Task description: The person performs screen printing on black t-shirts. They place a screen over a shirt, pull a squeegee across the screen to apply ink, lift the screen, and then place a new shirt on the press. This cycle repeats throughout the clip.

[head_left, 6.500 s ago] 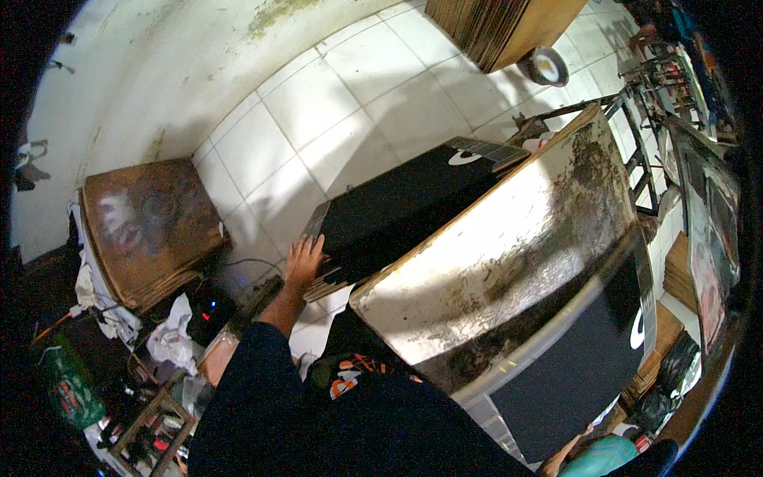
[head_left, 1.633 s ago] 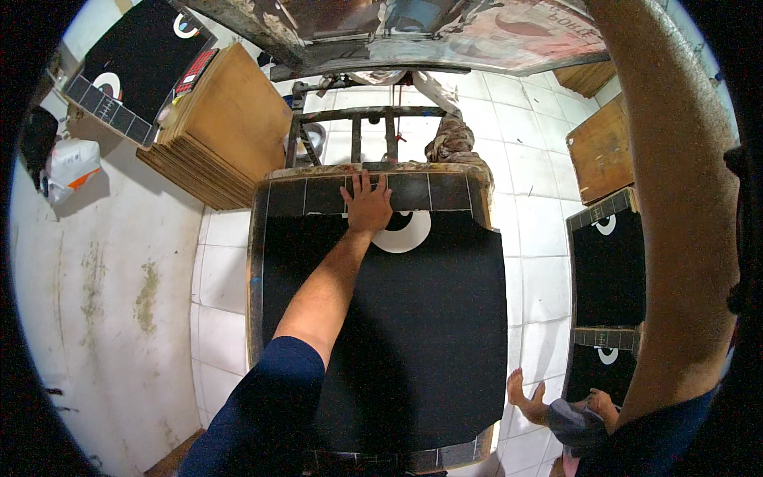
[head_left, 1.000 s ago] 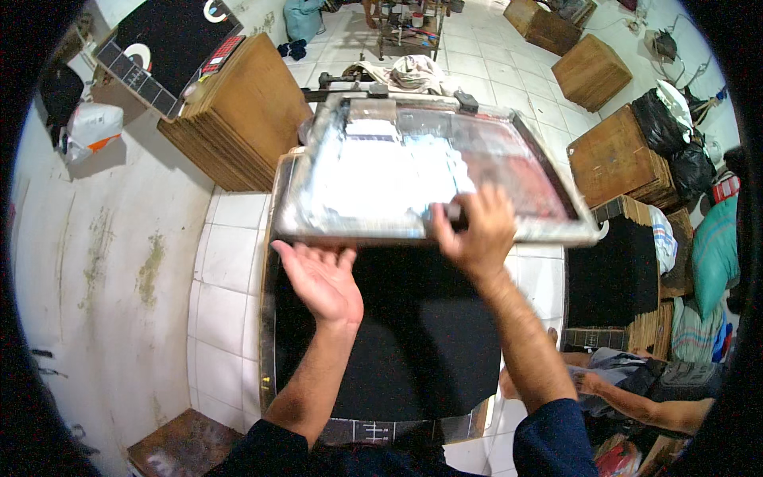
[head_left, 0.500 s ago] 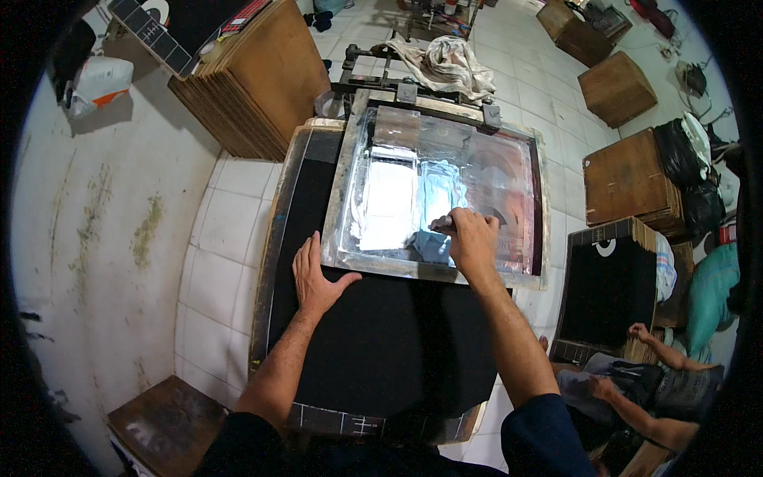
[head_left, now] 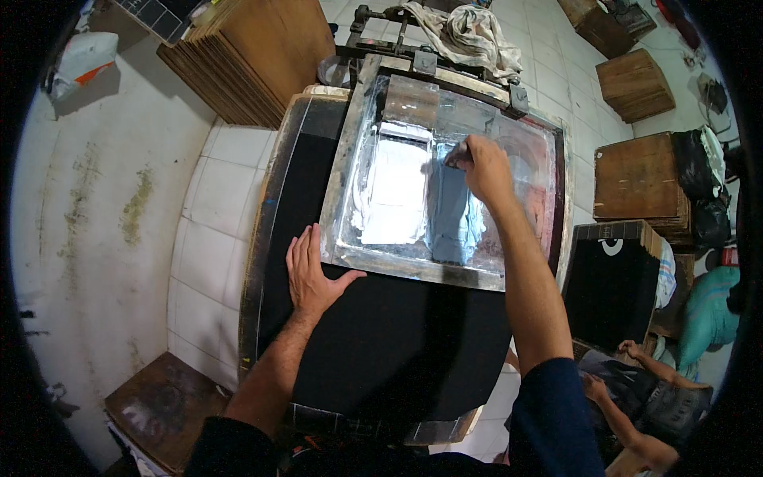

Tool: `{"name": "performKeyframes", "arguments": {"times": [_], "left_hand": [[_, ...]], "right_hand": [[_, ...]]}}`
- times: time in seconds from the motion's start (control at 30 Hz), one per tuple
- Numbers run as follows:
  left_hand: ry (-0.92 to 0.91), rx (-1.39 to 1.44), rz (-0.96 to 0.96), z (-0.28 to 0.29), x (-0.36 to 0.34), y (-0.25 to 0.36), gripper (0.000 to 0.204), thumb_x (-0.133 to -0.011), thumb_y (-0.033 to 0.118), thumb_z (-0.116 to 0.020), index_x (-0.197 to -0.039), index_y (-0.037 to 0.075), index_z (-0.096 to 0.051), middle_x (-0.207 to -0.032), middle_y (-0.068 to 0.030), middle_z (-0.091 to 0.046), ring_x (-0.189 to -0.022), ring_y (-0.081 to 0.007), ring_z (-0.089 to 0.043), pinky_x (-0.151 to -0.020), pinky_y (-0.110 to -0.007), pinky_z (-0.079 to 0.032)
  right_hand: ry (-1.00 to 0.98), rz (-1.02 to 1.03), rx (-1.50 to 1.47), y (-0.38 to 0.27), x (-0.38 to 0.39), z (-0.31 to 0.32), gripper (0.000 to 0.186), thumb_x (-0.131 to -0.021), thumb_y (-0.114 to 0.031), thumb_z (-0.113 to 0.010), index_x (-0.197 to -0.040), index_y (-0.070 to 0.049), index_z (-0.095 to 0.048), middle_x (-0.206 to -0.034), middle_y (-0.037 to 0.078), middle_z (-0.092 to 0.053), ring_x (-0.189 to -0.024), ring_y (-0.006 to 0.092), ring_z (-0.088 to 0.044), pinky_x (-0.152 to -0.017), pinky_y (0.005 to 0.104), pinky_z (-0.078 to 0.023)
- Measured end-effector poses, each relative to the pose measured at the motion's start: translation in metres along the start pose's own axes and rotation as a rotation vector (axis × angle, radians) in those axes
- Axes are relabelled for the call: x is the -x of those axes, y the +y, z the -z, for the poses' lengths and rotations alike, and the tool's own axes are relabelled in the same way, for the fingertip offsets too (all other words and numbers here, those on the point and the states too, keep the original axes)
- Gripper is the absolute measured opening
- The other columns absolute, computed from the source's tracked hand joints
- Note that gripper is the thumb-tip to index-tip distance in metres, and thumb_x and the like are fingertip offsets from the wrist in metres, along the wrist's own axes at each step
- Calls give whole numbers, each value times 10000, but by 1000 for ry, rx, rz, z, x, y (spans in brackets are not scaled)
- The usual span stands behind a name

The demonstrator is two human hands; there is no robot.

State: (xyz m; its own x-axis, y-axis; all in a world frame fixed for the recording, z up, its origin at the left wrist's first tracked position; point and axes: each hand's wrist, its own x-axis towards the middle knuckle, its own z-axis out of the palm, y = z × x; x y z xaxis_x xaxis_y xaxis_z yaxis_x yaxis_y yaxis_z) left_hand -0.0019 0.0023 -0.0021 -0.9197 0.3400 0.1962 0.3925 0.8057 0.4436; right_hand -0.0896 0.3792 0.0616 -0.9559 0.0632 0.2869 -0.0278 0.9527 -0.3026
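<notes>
A screen-printing frame [head_left: 413, 275] lies over black fabric [head_left: 358, 342] stretched on a board. On its mesh are a bright white patch of ink [head_left: 389, 195] and, right of it, a light blue patch of ink [head_left: 461, 226]. My right hand [head_left: 487, 171] is closed on a small dark squeegee [head_left: 456, 156] at the far end of the blue patch; my fingers partly hide it. Flat at the frame's near left corner lies my left hand [head_left: 308, 274], fingers stretched forward and thumb out along the near edge.
Metal hinge clamps [head_left: 425, 62] hold the frame's far side, with a crumpled cloth [head_left: 469, 36] draped behind. Stacked brown boards [head_left: 262, 56] stand far left. At right are another black-covered board [head_left: 608, 278] and a co-worker's arms [head_left: 628, 421]. A brown stool [head_left: 163, 409] stands near left.
My right hand has pushed the squeegee away from me, from the near part to the far end of the blue ink. My left hand stays at the frame's corner. The head view has shifted slightly.
</notes>
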Motion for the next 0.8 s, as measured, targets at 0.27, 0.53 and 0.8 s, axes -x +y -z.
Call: {"name": "performKeyframes", "arguments": {"times": [0.27, 0.53, 0.8], "left_hand": [[-31, 14, 3, -1, 1, -2, 1293, -686, 614, -903, -1604, -2, -231, -1574, -253, -379, -1494, -367, -355, -1258, -597, -204], [-49, 28, 4, 0, 1, -2, 1281, -708, 607, -894, -1604, -17, -223, -1564, -257, -388, -1502, -353, -349, -1263, -590, -190], [-46, 36, 7, 0, -1, -2, 1272, -711, 614, -888, -1599, -23, -236, -1559, -264, -391, -1499, -361, -351, -1264, -587, -187]], "right_hand": [[-167, -21, -91, -15, 57, 24, 214, -797, -12, -722, -962, -85, -607, -937, 135, -683, -938, 403, -635, -786, 503, -427], [-30, 0, -7, -4, 14, 2, 213, -809, -18, -717, -969, -58, -583, -933, 164, -642, -911, 410, -590, -780, 516, -430], [-222, -128, -248, 0, 30, 22, 295, -797, -65, -785, -1015, -58, -586, -960, 174, -665, -949, 427, -622, -793, 526, -461]]}}
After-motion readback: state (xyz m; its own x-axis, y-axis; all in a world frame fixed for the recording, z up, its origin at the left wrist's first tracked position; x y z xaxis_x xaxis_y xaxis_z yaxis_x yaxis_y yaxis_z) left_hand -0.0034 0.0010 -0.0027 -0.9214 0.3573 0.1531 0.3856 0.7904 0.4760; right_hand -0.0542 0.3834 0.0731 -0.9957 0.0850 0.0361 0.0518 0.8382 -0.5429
